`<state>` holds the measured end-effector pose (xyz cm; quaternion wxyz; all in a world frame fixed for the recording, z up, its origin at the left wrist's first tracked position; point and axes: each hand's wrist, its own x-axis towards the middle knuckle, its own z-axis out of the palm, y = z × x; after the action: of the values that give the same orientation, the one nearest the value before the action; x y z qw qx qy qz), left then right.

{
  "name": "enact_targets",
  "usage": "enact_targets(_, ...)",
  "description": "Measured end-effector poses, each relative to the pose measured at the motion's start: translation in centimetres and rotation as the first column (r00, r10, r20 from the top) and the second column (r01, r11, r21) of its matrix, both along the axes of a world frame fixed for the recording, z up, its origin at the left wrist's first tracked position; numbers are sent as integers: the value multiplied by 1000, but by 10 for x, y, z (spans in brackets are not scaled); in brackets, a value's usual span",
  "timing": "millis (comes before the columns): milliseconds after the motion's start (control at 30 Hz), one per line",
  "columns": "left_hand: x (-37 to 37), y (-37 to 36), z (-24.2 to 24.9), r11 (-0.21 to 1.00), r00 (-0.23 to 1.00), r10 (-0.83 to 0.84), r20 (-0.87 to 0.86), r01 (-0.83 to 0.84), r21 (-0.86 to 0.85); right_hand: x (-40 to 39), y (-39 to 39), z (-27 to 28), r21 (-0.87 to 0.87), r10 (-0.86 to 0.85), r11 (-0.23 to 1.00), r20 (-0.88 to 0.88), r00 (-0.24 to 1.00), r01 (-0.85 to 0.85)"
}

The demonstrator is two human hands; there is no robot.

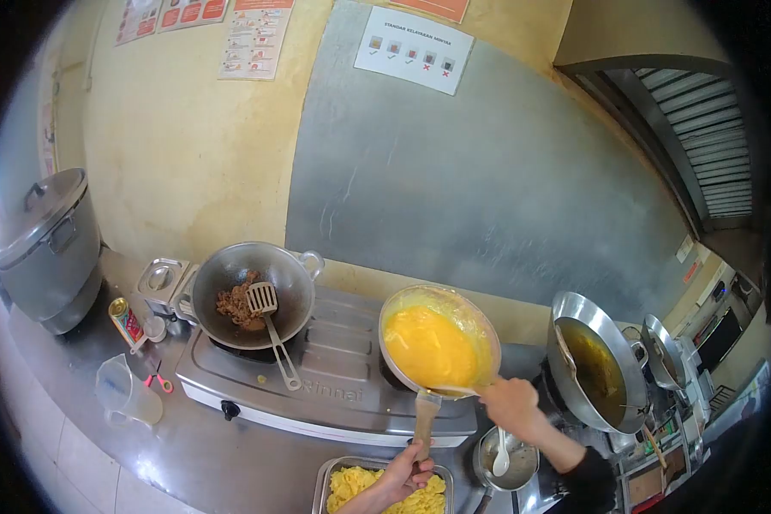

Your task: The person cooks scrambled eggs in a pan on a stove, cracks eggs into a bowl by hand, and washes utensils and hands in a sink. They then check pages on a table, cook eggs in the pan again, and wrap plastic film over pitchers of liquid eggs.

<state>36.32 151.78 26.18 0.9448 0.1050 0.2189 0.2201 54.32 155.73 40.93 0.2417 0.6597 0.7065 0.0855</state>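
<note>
My left hand (409,473) is closed round the wooden handle (425,421) of a frying pan (489,330) on the right side of the stove. Liquid yellow egg (433,343) spreads across the pan, paler where it looks partly set. At the pan's right edge, my right hand (511,405) grips a pale spatula (452,391); its far end is hard to make out against the egg. Below the pan, partly behind my left forearm, a metal tray (321,488) holds scrambled egg (355,487). A small saucepan (481,463) with a white spoon (501,458) stands under my right wrist.
A wok (218,265) with browned meat and a slotted turner (263,300) sits on the left of the stove (334,343). Rightward stands a large wok of oil (600,368). A clear jug (128,394), red scissors (164,385), a can (125,319) and a lidded pot (47,248) are left.
</note>
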Motion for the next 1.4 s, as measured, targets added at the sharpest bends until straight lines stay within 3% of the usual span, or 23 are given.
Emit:
enact_targets(67,1,-1,-3,1000,1000,-17,15,17,4,-15,8,-11,222,50,975,-79,996,-31)
enact_targets(233,1,-3,0,998,999,27,-23,-25,62,12,93,-41,235,36,972,-26,999,-29)
enact_targets(300,5,-2,-1,997,999,43,-31,-41,71,6,117,-30,244,-88,964,-73,993,103)
enact_targets(433,5,-5,3,996,994,85,-68,-82,43,41,153,-44,315,-178,921,-182,967,228)
enact_targets(633,7,-6,6,993,994,112,-8,-112,-44,56,102,-21,190,-351,908,-135,926,372)
enact_targets(767,8,-4,-3,994,993,91,81,-87,-59,45,46,-1,133,-212,970,38,976,206)
enact_targets(900,4,1,-6,997,996,44,82,-39,-60,19,13,47,56,-130,990,5,992,129)
enact_targets(1033,1,3,-6,1000,996,-20,81,20,6,-15,4,16,17,-80,997,16,997,80)
enact_targets(1300,0,5,-15,994,999,12,46,-17,110,-2,100,-24,257,-152,952,-73,986,166)
enact_targets(1400,3,4,-17,994,999,19,45,-24,108,18,129,-29,343,-286,886,-127,950,312)
